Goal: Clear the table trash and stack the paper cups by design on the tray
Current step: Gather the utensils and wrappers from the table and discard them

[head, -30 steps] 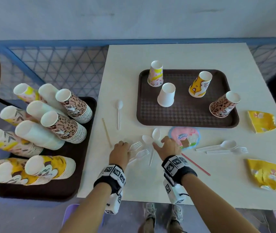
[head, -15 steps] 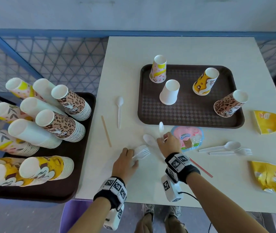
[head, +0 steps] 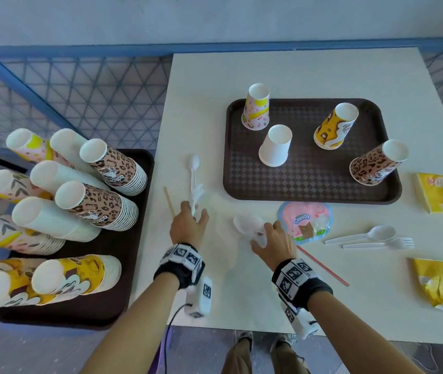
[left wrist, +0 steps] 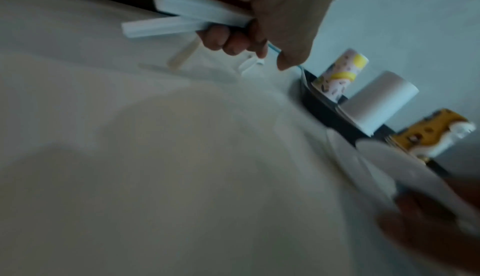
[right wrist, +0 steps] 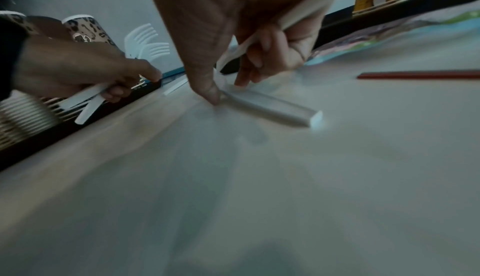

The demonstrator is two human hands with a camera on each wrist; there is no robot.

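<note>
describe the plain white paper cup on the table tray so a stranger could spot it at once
Find the dark brown plastic tray on the white table; four upside-down paper cups stand on it. The plain white paper cup stands left of centre, just in front of the pink and yellow patterned cup. It alone has no print.

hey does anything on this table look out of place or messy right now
Yes. Litter lies loose on the white table beside the brown tray: two crumpled yellow wrappers, a pink candy wrapper, a red straw and a plastic spoon and fork. The tray's cups stand upside down, unstacked.
</note>
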